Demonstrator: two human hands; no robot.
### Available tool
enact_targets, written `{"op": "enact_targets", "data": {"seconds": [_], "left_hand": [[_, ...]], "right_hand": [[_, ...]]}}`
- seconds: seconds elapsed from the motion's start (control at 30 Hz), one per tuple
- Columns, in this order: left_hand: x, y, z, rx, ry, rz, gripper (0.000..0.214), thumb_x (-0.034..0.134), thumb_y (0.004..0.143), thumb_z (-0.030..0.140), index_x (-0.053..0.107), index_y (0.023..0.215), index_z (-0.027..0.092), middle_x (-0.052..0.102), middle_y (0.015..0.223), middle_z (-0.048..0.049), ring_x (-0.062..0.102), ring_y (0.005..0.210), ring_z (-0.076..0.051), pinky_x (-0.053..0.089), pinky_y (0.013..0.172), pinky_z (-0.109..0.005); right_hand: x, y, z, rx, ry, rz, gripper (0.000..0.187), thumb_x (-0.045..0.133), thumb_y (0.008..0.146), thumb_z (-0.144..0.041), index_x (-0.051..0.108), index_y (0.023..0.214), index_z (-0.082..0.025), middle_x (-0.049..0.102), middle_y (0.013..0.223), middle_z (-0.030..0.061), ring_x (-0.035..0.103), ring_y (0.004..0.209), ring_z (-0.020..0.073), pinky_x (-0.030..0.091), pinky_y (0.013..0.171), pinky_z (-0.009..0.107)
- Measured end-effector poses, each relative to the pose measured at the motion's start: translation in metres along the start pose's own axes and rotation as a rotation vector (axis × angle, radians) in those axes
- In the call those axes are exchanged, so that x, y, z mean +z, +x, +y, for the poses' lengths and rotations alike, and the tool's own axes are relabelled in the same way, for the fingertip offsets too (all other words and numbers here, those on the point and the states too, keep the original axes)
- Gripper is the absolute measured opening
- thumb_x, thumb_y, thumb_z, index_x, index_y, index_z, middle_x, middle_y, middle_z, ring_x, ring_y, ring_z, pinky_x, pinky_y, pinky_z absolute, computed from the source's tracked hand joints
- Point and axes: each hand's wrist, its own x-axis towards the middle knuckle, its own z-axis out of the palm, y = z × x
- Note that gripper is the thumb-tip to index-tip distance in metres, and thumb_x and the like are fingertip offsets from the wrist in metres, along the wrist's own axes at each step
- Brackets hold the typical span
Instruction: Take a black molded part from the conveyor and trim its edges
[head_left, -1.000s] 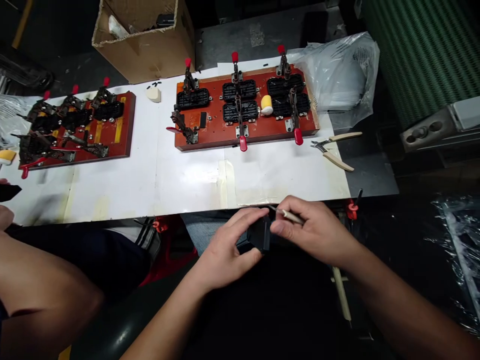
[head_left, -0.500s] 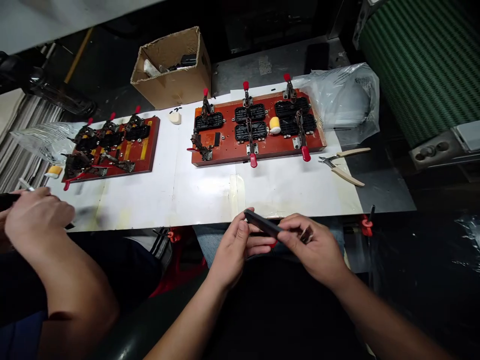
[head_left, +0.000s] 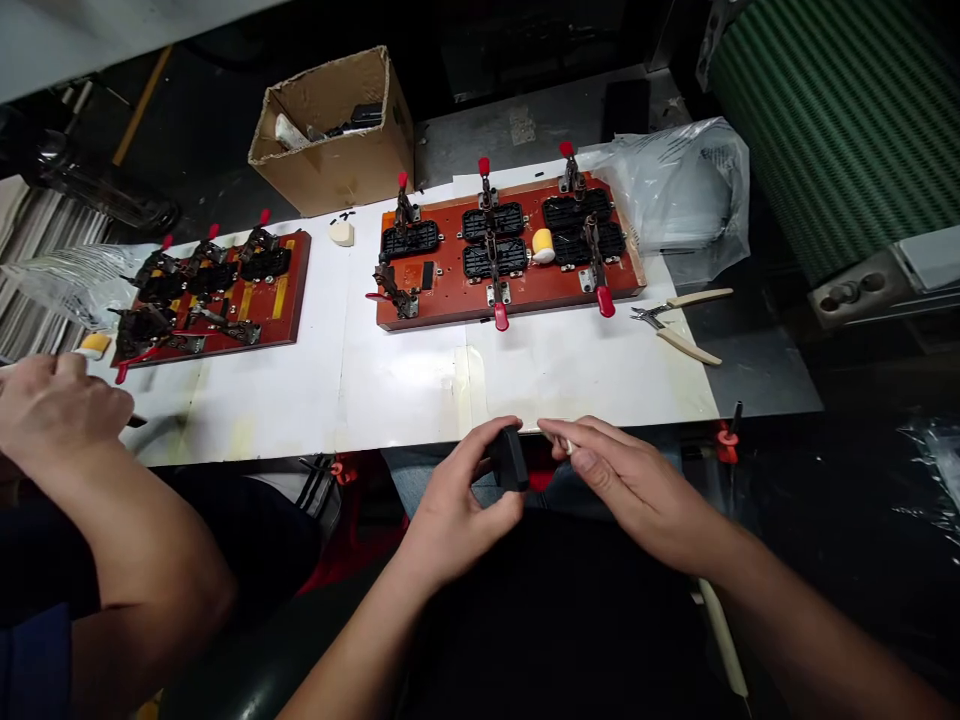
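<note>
My left hand [head_left: 461,500] grips a black rectangular plastic part [head_left: 511,460] by its ends, between thumb and fingers, at the table's front edge. The part is tilted so that a narrow side faces me. Just right of it, my right hand [head_left: 622,475] is closed in a pinch and apart from the part. A small pale bit shows between its thumb and fingers; its kind I cannot make out. Beyond my hands lies a red-brown fixture board [head_left: 450,310] with red-tipped toggle clamps and several black plastic parts on it. A yellow-and-white sponge-like piece [head_left: 542,246] rests on this board.
Side cutters [head_left: 679,330] lie at right by a clear plastic bag [head_left: 697,200]. An open cardboard box [head_left: 345,170] stands behind. At left, another person's hand [head_left: 64,400] works near a second clamp board [head_left: 296,300]. A small cream block [head_left: 342,234] sits between the boards.
The black part has turned to a steeper angle and is now in my left hand alone. My right hand has let go of it and drawn its fingers together.
</note>
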Motion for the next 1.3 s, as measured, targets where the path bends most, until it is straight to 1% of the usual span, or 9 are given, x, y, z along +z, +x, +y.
{"op": "enact_targets", "data": {"seconds": [0.2,0.5,0.73,0.83,0.93,1.0,1.1,1.2,1.3], "left_hand": [[-0.008,0.001,0.007,-0.042,-0.064,-0.062,0.070,0.060,0.081,0.003,0.054,0.146,0.027,0.058,0.152,-0.0064,0.061,0.135,-0.026,0.051,0.116,-0.041],[-0.007,-0.002,0.004,-0.028,-0.017,-0.100,0.071,0.062,0.080,0.003,0.055,0.147,0.028,0.059,0.151,-0.0053,0.060,0.135,-0.027,0.048,0.118,-0.043],[-0.004,-0.006,0.009,-0.019,-0.063,-0.231,0.083,0.065,0.076,-0.002,0.053,0.148,0.037,0.057,0.154,-0.0002,0.054,0.143,-0.025,0.048,0.116,-0.037],[-0.002,-0.007,0.013,-0.048,-0.083,-0.251,0.083,0.066,0.077,-0.001,0.053,0.147,0.040,0.057,0.154,0.0008,0.054,0.143,-0.025,0.049,0.115,-0.037],[-0.001,-0.007,0.015,-0.040,-0.113,-0.250,0.076,0.069,0.082,0.005,0.053,0.147,0.039,0.057,0.153,-0.0003,0.055,0.142,-0.025,0.049,0.114,-0.037],[-0.002,-0.004,0.012,-0.041,-0.114,-0.194,0.067,0.072,0.086,0.014,0.054,0.147,0.036,0.059,0.151,-0.0026,0.056,0.139,-0.025,0.047,0.116,-0.039],[-0.007,0.012,-0.002,-0.060,0.001,0.050,0.052,0.073,0.090,0.031,0.058,0.139,0.027,0.061,0.144,-0.0084,0.063,0.127,-0.025,0.050,0.110,-0.042],[-0.014,0.041,-0.020,-0.138,0.213,0.295,0.055,0.071,0.090,0.051,0.058,0.133,0.020,0.066,0.124,-0.0112,0.068,0.102,-0.026,0.056,0.093,-0.043],[-0.020,0.070,-0.029,-0.197,0.421,0.382,0.080,0.067,0.090,0.062,0.043,0.151,0.017,0.065,0.123,-0.0151,0.068,0.106,-0.032,0.055,0.091,-0.047]], "right_hand": [[-0.011,-0.002,-0.012,-0.356,-0.206,-0.028,0.039,0.058,0.104,-0.017,0.063,0.142,-0.024,0.076,0.113,0.0064,0.070,0.099,0.0190,0.058,0.086,0.033],[-0.008,0.002,-0.008,-0.397,-0.245,-0.041,0.035,0.061,0.103,-0.016,0.065,0.138,-0.021,0.078,0.111,0.0060,0.071,0.097,0.0195,0.058,0.084,0.035],[-0.026,0.020,0.019,-0.132,-0.437,0.148,0.030,0.053,0.108,-0.028,0.070,0.132,-0.026,0.078,0.115,0.0054,0.073,0.102,0.0218,0.057,0.089,0.035],[-0.042,0.036,0.044,0.010,-0.587,0.252,0.027,0.056,0.106,-0.034,0.070,0.127,-0.025,0.077,0.118,0.0058,0.072,0.105,0.0263,0.055,0.088,0.038],[-0.056,0.050,0.076,0.030,-0.746,0.326,0.024,0.057,0.104,-0.035,0.072,0.116,-0.022,0.076,0.113,0.0082,0.069,0.103,0.0295,0.053,0.090,0.042],[-0.060,0.055,0.092,-0.025,-0.809,0.377,0.025,0.055,0.104,-0.033,0.074,0.113,-0.019,0.075,0.110,0.0107,0.066,0.104,0.0307,0.050,0.096,0.045],[-0.060,0.057,0.099,-0.115,-0.825,0.485,0.026,0.054,0.104,-0.029,0.074,0.116,-0.019,0.070,0.114,0.0137,0.061,0.109,0.0313,0.049,0.099,0.048],[-0.060,0.067,0.080,-0.233,-0.779,0.555,0.027,0.054,0.104,-0.028,0.070,0.122,-0.017,0.068,0.116,0.0140,0.060,0.110,0.0295,0.050,0.097,0.045],[-0.064,0.105,0.041,-0.281,-0.817,0.505,0.028,0.050,0.107,-0.031,0.070,0.120,-0.018,0.070,0.113,0.0115,0.062,0.106,0.0273,0.047,0.096,0.042]]}}
